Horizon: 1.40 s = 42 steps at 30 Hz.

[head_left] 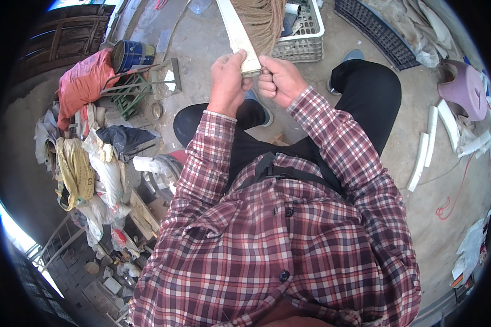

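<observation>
Nearest, the plaid shirt (256,229) is filling the lower view. Fwd of it, the L grip (228,79) is holding the near end of a long pale strip (234,27), w/ thumb lying on top; the strip is extending away from this hand. The R grip (281,80) is curling narrow at the R edge of the same end; what exactly it's pinching, I cannot tell. Farther, a brown strand bundle (264,19) is lying R of the strip, & a white crate (303,50) is standing next to the bundle.
</observation>
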### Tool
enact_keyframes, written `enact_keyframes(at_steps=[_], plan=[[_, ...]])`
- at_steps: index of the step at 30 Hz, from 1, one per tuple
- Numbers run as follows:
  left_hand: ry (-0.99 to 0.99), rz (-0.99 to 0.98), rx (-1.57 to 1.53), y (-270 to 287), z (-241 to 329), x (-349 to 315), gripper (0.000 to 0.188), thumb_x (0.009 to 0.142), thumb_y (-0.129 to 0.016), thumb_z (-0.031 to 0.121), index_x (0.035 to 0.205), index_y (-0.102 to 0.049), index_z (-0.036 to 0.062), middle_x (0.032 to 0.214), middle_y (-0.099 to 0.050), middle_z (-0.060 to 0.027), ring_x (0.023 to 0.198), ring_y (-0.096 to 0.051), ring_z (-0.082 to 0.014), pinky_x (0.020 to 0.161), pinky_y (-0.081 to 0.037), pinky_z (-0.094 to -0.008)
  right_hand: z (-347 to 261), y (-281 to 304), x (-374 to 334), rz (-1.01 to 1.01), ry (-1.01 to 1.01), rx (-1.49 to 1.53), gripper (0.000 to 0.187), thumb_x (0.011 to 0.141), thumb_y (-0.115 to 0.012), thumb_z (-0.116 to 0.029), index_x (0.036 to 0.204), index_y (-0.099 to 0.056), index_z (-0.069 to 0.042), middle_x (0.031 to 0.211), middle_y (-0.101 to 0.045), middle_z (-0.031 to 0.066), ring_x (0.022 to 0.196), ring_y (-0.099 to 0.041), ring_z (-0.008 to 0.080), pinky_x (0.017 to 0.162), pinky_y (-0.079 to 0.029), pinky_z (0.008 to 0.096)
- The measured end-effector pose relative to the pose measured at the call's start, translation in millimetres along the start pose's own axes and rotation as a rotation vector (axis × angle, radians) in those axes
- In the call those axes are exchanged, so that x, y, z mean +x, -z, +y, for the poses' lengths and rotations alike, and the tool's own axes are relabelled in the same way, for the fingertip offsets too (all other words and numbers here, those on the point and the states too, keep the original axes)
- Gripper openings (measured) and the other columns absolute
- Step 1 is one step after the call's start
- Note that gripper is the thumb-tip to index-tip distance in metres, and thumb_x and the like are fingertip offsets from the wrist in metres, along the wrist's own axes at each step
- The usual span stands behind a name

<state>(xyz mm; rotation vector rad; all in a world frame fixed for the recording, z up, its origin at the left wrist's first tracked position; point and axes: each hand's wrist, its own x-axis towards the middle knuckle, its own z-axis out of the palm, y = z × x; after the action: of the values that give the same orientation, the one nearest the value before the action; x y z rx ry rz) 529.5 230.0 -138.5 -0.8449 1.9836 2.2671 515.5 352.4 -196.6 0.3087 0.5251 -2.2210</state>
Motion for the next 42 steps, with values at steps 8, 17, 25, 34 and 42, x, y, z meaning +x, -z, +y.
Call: enact_keyframes(at_steps=[8, 17, 25, 34, 42], plan=[[-0.006, -0.021, 0.033, -3.0, -1.4, -1.0, 0.02, 0.093, -0.055, 0.016, 0.092, -0.053, -0.0041, 0.072, -0.059, -0.0093, 0.046, -0.047, -0.0115, 0.038, -0.033, -0.0251, 1.8, 3.7, -4.8, 0.085, 0.004, -0.015, 0.021, 0.097, -0.054, -0.028, 0.087, -0.051, -0.01, 0.067, -0.045, -0.0019, 0.045, -0.039, 0.0108, 0.038, -0.027, 0.026], [0.017, -0.042, 0.049, 0.3, -6.6, -3.1, 0.023, 0.093, -0.056, 0.017, 0.095, -0.053, -0.0052, 0.073, -0.061, -0.0099, 0.044, -0.047, -0.0105, 0.037, -0.033, -0.0236, 7.8, 3.9, 28.4, 0.143, 0.095, -0.149, 0.032, 0.094, -0.056, -0.036, 0.099, -0.06, -0.005, 0.08, -0.061, 0.0049, 0.052, -0.052, 0.0137, 0.038, -0.033, 0.0268], [-0.015, -0.04, 0.032, 0.7, -10.3, -2.0, 0.022, 0.092, -0.057, 0.017, 0.094, -0.053, -0.0046, 0.071, -0.058, -0.0084, 0.043, -0.046, -0.0106, 0.036, -0.032, -0.0238, 9.5, -2.6, 23.5, 0.259, 0.216, -0.255, 0.029, 0.094, -0.056, -0.034, 0.09, -0.06, -0.005, 0.071, -0.055, 0.0009, 0.044, -0.041, 0.0075, 0.036, -0.024, 0.0245], [-0.006, -0.03, 0.011, 0.2, -8.1, -0.4, 0.02, 0.093, -0.056, 0.016, 0.095, -0.053, -0.0037, 0.072, -0.058, -0.0079, 0.045, -0.046, -0.0108, 0.038, -0.032, -0.0248, 10.1, 7.7, 16.3, 0.11, 0.083, -0.05, 0.021, 0.093, -0.055, -0.025, 0.094, -0.06, -0.004, 0.072, -0.058, 0.0026, 0.044, -0.045, 0.0102, 0.035, -0.027, 0.026], [0.045, -0.045, 0.027, 9.5, -10.4, -9.4, 0.022, 0.093, -0.056, 0.017, 0.098, -0.051, -0.0046, 0.073, -0.057, -0.0086, 0.045, -0.046, -0.0111, 0.037, -0.032, -0.0241, 10.1, 10.4, 46.2, 0.107, 0.098, 0.049, 0.032, 0.095, -0.056, -0.027, 0.111, -0.059, 0.0, 0.093, -0.066, 0.0091, 0.072, -0.062, 0.0182, 0.059, -0.049, 0.031]])
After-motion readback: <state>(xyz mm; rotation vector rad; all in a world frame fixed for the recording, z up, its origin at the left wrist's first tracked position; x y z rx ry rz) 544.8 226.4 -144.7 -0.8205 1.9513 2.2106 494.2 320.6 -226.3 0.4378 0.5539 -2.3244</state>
